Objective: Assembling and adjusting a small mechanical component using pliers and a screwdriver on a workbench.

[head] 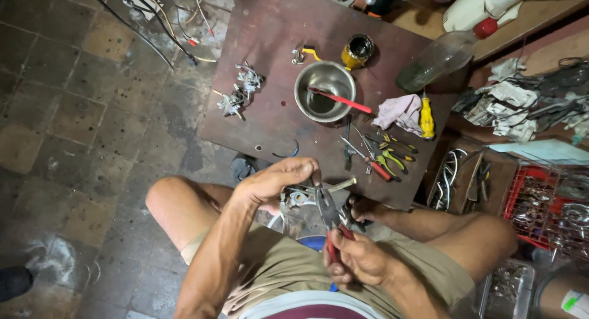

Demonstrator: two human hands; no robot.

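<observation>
- Head view: left hand (pixel 276 181) grips a small metal part (pixel 299 197) over the lap.
- Right hand (pixel 359 257) squeezes red-handled pliers (pixel 329 218) onto it.
- Best to brace the part, twist gently.

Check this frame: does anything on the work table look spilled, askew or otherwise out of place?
Nothing looks spilled. Two oddities: a clear bottle lies on its side at the table's far right edge, and a red-handled tool rests slanted across the steel bowl, sticking out past its rim. The left hand holds a metal part; the right hand grips pliers.
</observation>
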